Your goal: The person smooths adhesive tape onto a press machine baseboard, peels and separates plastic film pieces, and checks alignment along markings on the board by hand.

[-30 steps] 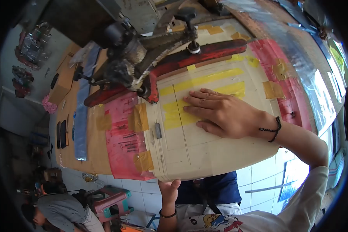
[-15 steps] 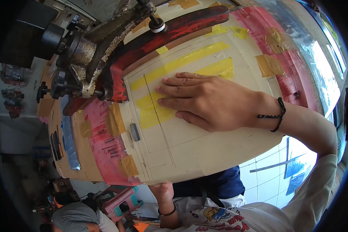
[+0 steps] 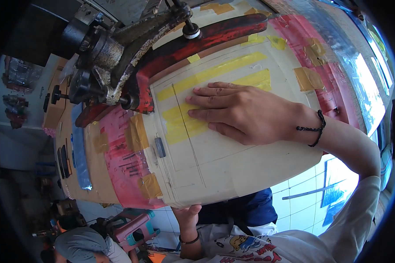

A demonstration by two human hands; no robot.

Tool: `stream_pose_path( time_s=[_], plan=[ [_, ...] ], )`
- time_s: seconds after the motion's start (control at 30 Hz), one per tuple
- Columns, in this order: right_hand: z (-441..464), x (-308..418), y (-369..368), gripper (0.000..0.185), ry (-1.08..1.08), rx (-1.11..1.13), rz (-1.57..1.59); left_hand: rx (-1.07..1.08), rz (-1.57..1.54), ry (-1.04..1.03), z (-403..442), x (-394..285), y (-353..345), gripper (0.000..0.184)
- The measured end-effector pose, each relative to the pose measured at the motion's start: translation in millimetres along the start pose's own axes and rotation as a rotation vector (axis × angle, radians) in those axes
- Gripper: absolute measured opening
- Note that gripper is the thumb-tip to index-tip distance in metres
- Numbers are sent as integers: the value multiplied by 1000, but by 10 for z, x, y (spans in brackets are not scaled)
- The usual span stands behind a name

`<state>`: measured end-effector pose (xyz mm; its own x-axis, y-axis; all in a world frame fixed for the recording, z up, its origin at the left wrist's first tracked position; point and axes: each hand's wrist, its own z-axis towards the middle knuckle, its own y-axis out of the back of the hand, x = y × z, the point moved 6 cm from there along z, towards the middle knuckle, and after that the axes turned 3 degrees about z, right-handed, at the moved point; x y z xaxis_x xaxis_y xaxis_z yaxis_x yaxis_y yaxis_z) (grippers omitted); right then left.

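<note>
My right hand (image 3: pixel 245 111) lies palm down on a cream sheet (image 3: pixel 232 168) marked with thin drawn lines. Its fingers are stretched out and slightly apart, over strips of yellow tape (image 3: pixel 215 73). A black braided bracelet (image 3: pixel 322 127) circles that wrist. At the sheet's near edge is my left hand (image 3: pixel 188 215), with its thumb showing and the other fingers hidden below the edge. Whether it grips the edge I cannot tell. A small dark grey block (image 3: pixel 160 147) rests on the sheet's left side.
A red and black clamp bar (image 3: pixel 197 40) on a worn metal arm (image 3: pixel 151 37) runs along the far side. Pink sheeting with brown tape (image 3: pixel 309 79) flanks the cream sheet. At lower left are a pink and green stool (image 3: pixel 134 230) and a crouching person (image 3: pixel 81 245).
The whole view has shifted slightly, so the clamp and sheet appear farther right. My right hand keeps its place on the sheet. My left thumb has turned a little to the right.
</note>
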<state>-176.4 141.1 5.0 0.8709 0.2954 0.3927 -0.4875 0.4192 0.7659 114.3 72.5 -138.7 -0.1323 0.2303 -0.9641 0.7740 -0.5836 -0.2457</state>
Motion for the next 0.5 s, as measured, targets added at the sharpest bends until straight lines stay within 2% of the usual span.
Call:
stream_pose_path(
  time_s=[0.03, 0.13, 0.23, 0.27, 0.3, 0.33, 0.37, 0.47, 0.5],
  plan=[
    [1, -3, -1, 33, 1, 0, -7, 19, 28, 6, 4, 6, 9, 88],
    [-3, -2, -2, 35, -4, -6, -15, -31, -44, -28, 6, -62, -12, 71],
    [-4, -6, -7, 37, -13, 19, 3, 263, 502, 166, -34, -289, 192, 51],
    [-11, -11, -9, 38, -14, 22, 24, 626, 800, 236, 39, -413, 146, 35],
    [-22, -22, -21, 38, -12, 21, 35, 819, 697, 426, -23, -582, 70, 25],
    [-24, -30, -19, 39, -8, 18, 45, 1094, 845, 520, -74, -794, 30, 24],
    [-23, -23, -15, 40, -10, 29, 63, 1386, 856, 178, -98, -933, 110, 36],
    [-12, -16, -11, 39, -10, 25, 59, 1050, 356, -220, 98, -1595, -49, 31],
    [-12, -7, -10, 39, -9, 21, 55, 747, 539, -553, 142, -1563, -93, 40]
  ],
)
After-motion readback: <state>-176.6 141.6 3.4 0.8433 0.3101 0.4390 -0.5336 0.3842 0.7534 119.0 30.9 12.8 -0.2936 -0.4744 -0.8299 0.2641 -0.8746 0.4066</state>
